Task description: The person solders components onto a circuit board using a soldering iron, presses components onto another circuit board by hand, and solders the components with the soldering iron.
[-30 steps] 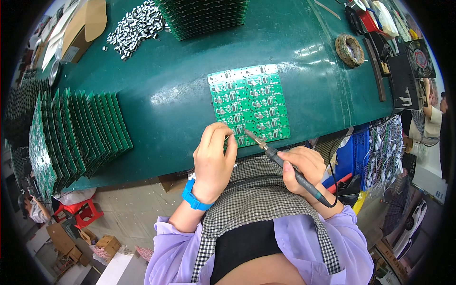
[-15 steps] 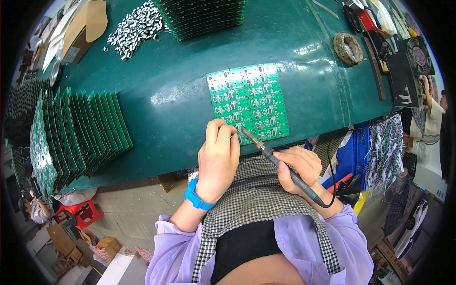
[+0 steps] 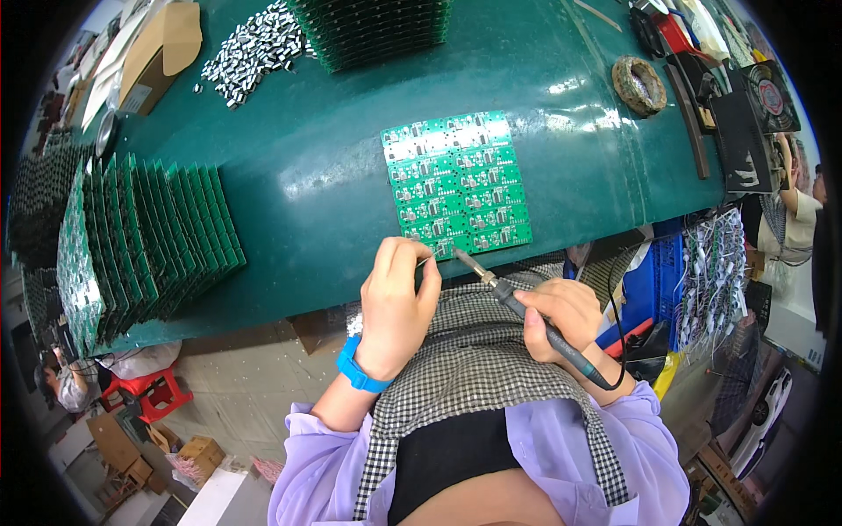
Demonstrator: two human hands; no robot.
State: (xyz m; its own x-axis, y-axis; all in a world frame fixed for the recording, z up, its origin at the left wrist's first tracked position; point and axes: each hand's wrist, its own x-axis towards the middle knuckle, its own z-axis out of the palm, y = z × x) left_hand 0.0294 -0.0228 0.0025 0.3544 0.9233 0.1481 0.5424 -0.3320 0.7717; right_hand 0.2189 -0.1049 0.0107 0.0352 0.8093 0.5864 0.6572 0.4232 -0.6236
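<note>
A green panel of circuit boards [image 3: 456, 184] lies flat on the green table in front of me, set with rows of small parts. My right hand [image 3: 561, 320] grips a soldering iron [image 3: 517, 302] by its dark handle, its cord trailing below. The iron's tip rests at the panel's near edge. Left of the tip, my left hand [image 3: 395, 294] is closed in a pinch at the panel's near left corner. From its fingertips a thin strand, seemingly solder wire [image 3: 431, 259], reaches toward the tip; most of it is hidden.
Stacked green circuit panels [image 3: 153, 250] stand at the left, and another stack [image 3: 373, 31] at the back. A heap of small metal parts [image 3: 259, 53] lies beside a cardboard box [image 3: 162, 57]. At right are a roll-shaped ring [image 3: 638, 86], a dark bar [image 3: 688, 123] and a fan [image 3: 770, 95].
Both hands have shifted slightly toward me along the panel. The iron's tip has moved from the row above to the nearest row. The grips look the same.
</note>
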